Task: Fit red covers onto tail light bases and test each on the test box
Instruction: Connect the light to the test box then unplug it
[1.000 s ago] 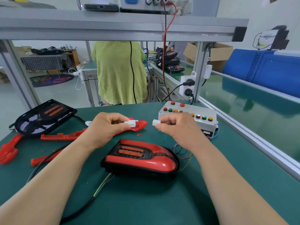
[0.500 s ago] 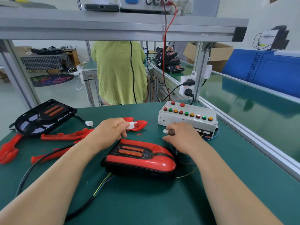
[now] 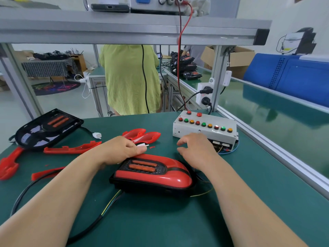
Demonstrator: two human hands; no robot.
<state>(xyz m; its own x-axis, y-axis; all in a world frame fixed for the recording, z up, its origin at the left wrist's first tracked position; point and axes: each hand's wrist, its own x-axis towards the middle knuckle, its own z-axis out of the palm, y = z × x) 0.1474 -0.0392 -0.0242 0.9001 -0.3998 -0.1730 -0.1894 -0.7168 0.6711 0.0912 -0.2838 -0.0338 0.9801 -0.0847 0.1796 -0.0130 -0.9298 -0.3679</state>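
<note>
Your left hand (image 3: pixel 119 150) is resting at the far-left edge of the assembled tail light (image 3: pixel 151 168). Its fingers are curling, with thumb and forefinger pinching a small white connector (image 3: pixel 142 145). Your right hand (image 3: pixel 195 150) is hovering just beside the test box (image 3: pixel 204 132), fingers loosely spread and pointing left, gripping nothing that is showing. The tail light is sitting mid-table (image 3: pixel 160 220), its red cover (image 3: pixel 160 179) seated on the black base (image 3: pixel 142 188) and wires (image 3: pixel 110 204) trailing toward you. The test box is standing near it on the right, buttons facing up. An uncovered base (image 3: pixel 46 129) is lying far left. Loose red covers (image 3: pixel 142 135) are lying between it and the box.
</note>
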